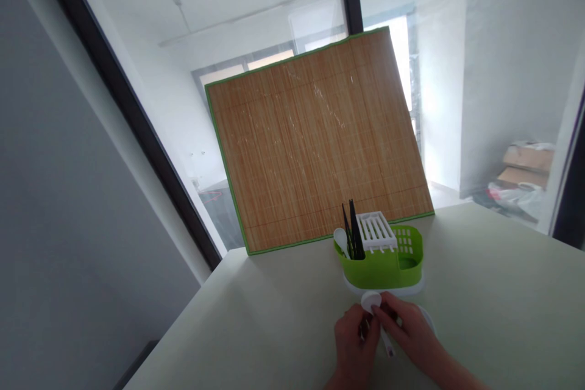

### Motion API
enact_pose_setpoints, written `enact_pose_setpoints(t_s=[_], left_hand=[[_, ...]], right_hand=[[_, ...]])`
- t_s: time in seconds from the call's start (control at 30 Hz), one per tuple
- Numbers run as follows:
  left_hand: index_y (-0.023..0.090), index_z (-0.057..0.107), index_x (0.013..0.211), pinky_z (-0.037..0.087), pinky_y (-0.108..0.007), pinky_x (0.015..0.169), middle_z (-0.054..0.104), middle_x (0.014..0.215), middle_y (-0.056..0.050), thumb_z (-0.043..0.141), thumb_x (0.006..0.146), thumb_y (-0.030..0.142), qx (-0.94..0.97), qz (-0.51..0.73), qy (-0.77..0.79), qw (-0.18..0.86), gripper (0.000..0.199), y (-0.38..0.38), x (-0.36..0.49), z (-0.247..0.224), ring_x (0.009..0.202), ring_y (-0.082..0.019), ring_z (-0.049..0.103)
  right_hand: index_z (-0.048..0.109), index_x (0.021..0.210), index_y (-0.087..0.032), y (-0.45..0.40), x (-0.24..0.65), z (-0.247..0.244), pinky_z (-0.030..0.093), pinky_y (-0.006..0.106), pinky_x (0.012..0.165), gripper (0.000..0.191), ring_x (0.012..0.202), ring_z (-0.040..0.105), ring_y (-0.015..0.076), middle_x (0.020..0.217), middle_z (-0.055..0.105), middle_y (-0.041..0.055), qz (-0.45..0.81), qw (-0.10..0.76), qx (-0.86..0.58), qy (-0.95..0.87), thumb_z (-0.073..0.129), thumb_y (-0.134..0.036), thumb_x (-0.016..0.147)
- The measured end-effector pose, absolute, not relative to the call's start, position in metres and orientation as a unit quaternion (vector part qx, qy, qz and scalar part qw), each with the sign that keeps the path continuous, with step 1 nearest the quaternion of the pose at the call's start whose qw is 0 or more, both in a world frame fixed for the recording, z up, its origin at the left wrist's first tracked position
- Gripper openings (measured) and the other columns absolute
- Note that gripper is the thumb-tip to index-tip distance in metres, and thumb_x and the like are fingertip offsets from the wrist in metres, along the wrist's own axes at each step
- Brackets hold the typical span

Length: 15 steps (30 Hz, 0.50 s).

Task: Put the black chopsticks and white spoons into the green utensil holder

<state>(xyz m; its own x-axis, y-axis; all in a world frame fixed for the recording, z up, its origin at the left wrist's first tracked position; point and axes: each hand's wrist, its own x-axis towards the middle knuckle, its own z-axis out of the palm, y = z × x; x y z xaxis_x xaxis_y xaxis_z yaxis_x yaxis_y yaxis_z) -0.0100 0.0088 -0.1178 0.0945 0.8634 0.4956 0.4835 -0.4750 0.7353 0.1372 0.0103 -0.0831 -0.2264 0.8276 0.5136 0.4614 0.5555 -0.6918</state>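
Observation:
A white spoon (371, 300) is between my two hands, its round bowl up and its handle slanting down toward me. My right hand (414, 332) pinches it near the bowl with thumb and fingers. My left hand (355, 341) is closed on it from the other side, its fingertips partly hidden. Just beyond my hands stands a green utensil holder (375, 274) on a white base. Another white spoon (340, 239) and several black chopsticks (353, 228) stand upright in its left part. A white slatted rack (377, 230) sits at its middle.
A white rim (428, 320), perhaps of a plate, shows partly behind my right hand. A bamboo mat (320, 146) with green edging leans against the window at the back of the white table (274, 317). Dark window frames rise beyond; cardboard boxes (528, 161) lie behind the glass.

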Motion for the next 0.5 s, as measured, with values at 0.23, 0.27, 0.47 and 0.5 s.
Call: enact_pose_setpoints(t_s=[0.23, 0.27, 0.47, 0.5], left_hand=[[0.017, 0.056, 0.073, 0.035, -0.02, 0.052, 0.053, 0.064, -0.001, 0.05, 0.089, 0.031, 0.712, 0.505, 0.459, 0.164, 0.022, 0.005, -0.012, -0.104, 0.057, -0.01, 0.047], [0.017, 0.056, 0.072, 0.036, -0.02, 0.052, 0.053, 0.064, -0.001, 0.051, 0.089, 0.031, 0.712, 0.507, 0.46, 0.159, 0.022, 0.005, -0.012, -0.102, 0.057, -0.01, 0.047], [0.018, 0.062, 0.085, 0.039, -0.019, 0.054, 0.059, 0.068, 0.0, 0.054, 0.088, 0.031, 0.694, 0.525, 0.473, 0.142, 0.015, 0.005, -0.014, -0.086, 0.056, -0.01, 0.049], [0.018, 0.063, 0.086, 0.039, -0.019, 0.054, 0.06, 0.067, 0.0, 0.054, 0.088, 0.031, 0.692, 0.526, 0.475, 0.138, 0.015, 0.004, -0.013, -0.084, 0.056, -0.01, 0.049]], right_hand=[[0.052, 0.076, -0.022, 0.011, 0.138, -0.084, 0.038, 0.023, 0.055, 0.028, 0.056, 0.053, 0.0142, 0.064, 0.059, -0.0026, 0.206, 0.445, -0.428, -0.76, 0.043, -0.042, 0.094], [0.052, 0.077, -0.022, 0.011, 0.138, -0.085, 0.038, 0.023, 0.055, 0.028, 0.057, 0.053, 0.0141, 0.064, 0.059, -0.0025, 0.206, 0.445, -0.427, -0.76, 0.043, -0.041, 0.094], [0.051, 0.075, -0.021, 0.014, 0.137, -0.091, 0.037, 0.022, 0.054, 0.029, 0.056, 0.05, 0.0132, 0.062, 0.056, -0.0033, 0.19, 0.446, -0.431, -0.761, 0.043, -0.042, 0.094], [0.051, 0.075, -0.021, 0.014, 0.137, -0.091, 0.036, 0.023, 0.053, 0.03, 0.055, 0.049, 0.013, 0.062, 0.055, -0.0036, 0.19, 0.443, -0.432, -0.762, 0.042, -0.043, 0.094]])
